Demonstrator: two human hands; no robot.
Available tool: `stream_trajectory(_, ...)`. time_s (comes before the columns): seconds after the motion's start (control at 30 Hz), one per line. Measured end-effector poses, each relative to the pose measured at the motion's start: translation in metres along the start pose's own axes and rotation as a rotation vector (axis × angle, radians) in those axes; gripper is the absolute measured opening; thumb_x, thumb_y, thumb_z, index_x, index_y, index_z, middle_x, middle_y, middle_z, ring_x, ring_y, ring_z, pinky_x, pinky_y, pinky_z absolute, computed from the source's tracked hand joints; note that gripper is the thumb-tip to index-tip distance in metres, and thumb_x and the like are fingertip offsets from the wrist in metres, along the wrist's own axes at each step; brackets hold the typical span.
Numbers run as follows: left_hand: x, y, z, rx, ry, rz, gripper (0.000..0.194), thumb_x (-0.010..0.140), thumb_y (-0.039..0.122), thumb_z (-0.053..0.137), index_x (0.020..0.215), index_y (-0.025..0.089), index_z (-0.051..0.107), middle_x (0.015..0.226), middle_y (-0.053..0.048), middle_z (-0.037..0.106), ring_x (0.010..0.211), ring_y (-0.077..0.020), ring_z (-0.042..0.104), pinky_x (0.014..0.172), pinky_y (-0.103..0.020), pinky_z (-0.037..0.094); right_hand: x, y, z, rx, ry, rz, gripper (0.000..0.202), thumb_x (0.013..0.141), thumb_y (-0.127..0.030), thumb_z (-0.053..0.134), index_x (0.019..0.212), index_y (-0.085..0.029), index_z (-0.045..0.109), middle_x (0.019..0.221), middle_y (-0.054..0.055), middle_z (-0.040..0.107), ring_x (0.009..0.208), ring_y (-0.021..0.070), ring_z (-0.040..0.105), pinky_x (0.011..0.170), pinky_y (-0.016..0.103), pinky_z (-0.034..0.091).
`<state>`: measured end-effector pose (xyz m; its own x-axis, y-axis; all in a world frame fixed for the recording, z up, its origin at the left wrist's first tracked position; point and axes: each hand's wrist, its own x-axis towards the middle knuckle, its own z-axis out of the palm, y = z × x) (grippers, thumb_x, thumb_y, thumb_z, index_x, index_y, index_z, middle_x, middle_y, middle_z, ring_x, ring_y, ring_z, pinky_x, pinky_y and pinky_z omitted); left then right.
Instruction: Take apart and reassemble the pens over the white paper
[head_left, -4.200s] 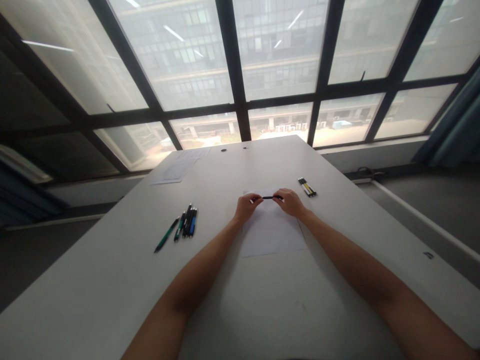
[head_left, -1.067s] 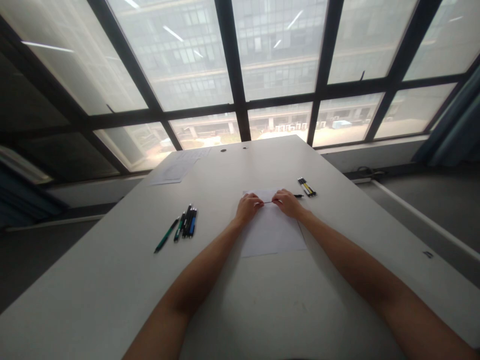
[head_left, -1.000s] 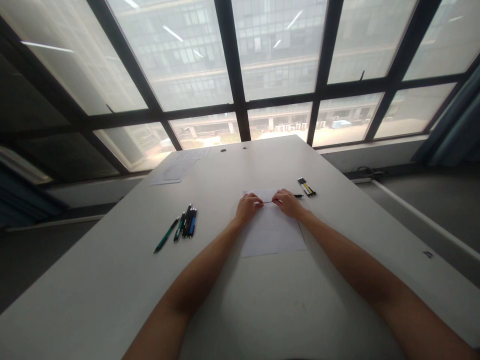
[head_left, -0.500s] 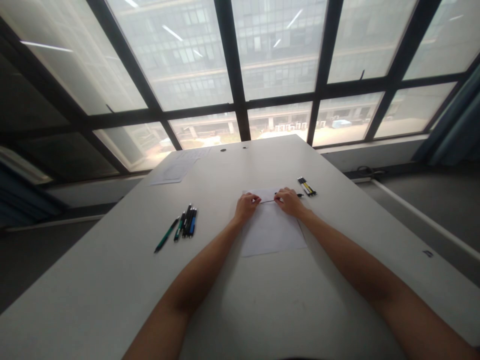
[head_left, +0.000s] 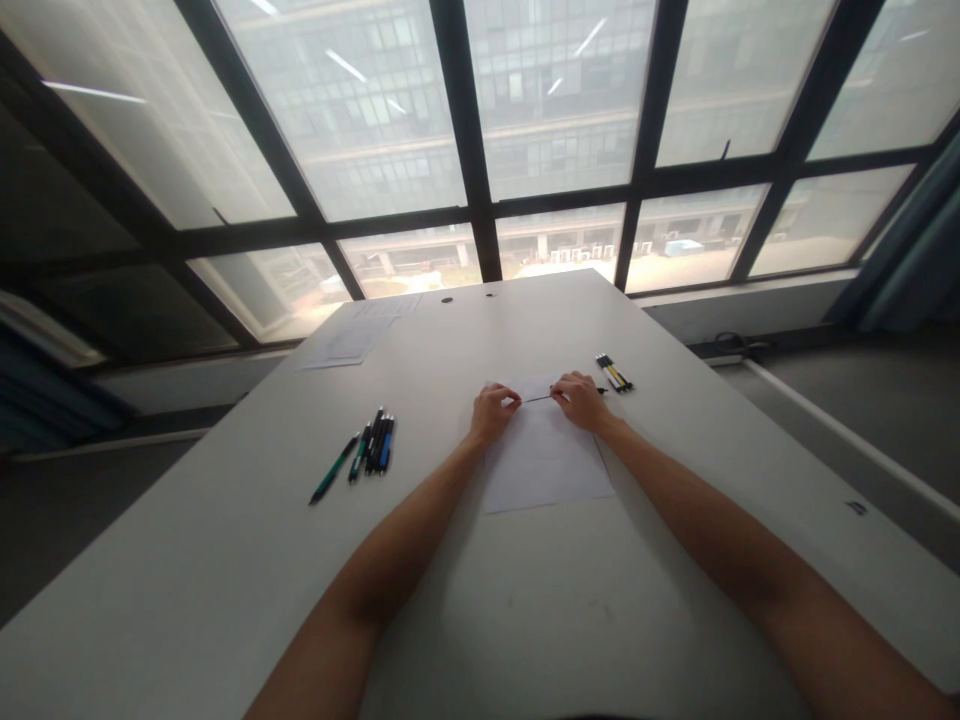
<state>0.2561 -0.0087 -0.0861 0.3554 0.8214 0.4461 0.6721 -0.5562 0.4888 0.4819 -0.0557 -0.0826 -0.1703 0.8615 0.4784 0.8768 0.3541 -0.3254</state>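
Both hands are over a white sheet of paper (head_left: 551, 465). Between them runs a thin dark rod that looks like a pen refill (head_left: 537, 399). My left hand (head_left: 493, 410) pinches its left end between thumb and fingertip. At the other end, my right hand (head_left: 580, 400) grips it with thumb and fingers. A small black piece, perhaps part of a pen (head_left: 602, 391), pokes out beyond the right hand; the rest of it is hidden. My wrists are apart and both forearms reach in from the bottom.
On the white table (head_left: 480, 620), several pens (head_left: 373, 445) lie to the left, beside a green pen (head_left: 334, 470). Black, white and yellow sticks (head_left: 615, 373) lie at the right. Printed papers (head_left: 345, 342) are at the far left, before the windows.
My right hand has shifted very slightly up, and the thin rod slopes a little more upward to the right. The left hand has hardly moved.
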Motion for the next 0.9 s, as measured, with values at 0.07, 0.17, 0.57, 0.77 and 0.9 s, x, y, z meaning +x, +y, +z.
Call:
stream_trajectory(0.07, 0.001, -0.002, 0.002, 0.016, 0.008, -0.025, 0.010, 0.082, 0.021, 0.067, 0.084, 0.023, 0.077, 0.094, -0.006, 0.071, 0.093, -0.0214, 0.062, 0.092, -0.035, 0.047, 0.000, 0.001, 0.001, -0.009, -0.010, 0.003, 0.015, 0.092, -0.021, 0.058, 0.088, -0.021, 0.073, 0.097, 0.006, 0.070, 0.099, 0.0215, 0.056, 0.088, 0.033, 0.034)
stream_trajectory(0.17, 0.002, -0.005, 0.005, 0.024, 0.001, -0.034, 0.013, 0.084, 0.024, 0.064, 0.085, 0.022, 0.077, 0.093, -0.006, 0.071, 0.091, -0.0207, 0.062, 0.091, -0.034, 0.047, 0.000, 0.003, 0.002, -0.028, -0.020, 0.007, 0.015, 0.091, -0.022, 0.060, 0.088, -0.022, 0.074, 0.096, 0.006, 0.070, 0.099, 0.0220, 0.056, 0.088, 0.034, 0.033)
stream_trajectory(0.57, 0.007, -0.009, -0.002, -0.432, 0.250, -0.268, 0.040, 0.097, 0.039, 0.037, 0.088, 0.015, 0.068, 0.085, -0.007, 0.071, 0.078, -0.0163, 0.064, 0.074, -0.027, 0.050, 0.000, 0.001, 0.000, -0.061, 0.135, 0.098, 0.020, 0.093, -0.022, 0.053, 0.087, -0.019, 0.073, 0.094, 0.008, 0.068, 0.099, 0.0226, 0.054, 0.086, 0.034, 0.034)
stream_trajectory(0.77, 0.007, -0.011, 0.002, -0.398, 0.247, -0.278, 0.034, 0.097, 0.032, 0.039, 0.104, 0.014, 0.067, 0.090, -0.008, 0.073, 0.081, -0.0166, 0.066, 0.078, -0.029, 0.052, -0.001, 0.002, 0.002, -0.057, 0.151, 0.085, 0.019, 0.093, -0.021, 0.055, 0.085, -0.019, 0.072, 0.093, 0.007, 0.069, 0.097, 0.0221, 0.054, 0.084, 0.034, 0.035)
stream_trajectory(0.9, 0.005, -0.012, 0.008, -0.145, 0.098, -0.119, 0.033, 0.088, 0.017, 0.053, 0.118, 0.018, 0.067, 0.115, -0.006, 0.072, 0.107, -0.0194, 0.063, 0.101, -0.035, 0.047, -0.001, 0.002, 0.003, -0.034, 0.105, 0.051, 0.018, 0.093, -0.021, 0.055, 0.090, -0.020, 0.073, 0.095, 0.007, 0.069, 0.098, 0.0218, 0.055, 0.086, 0.033, 0.035)
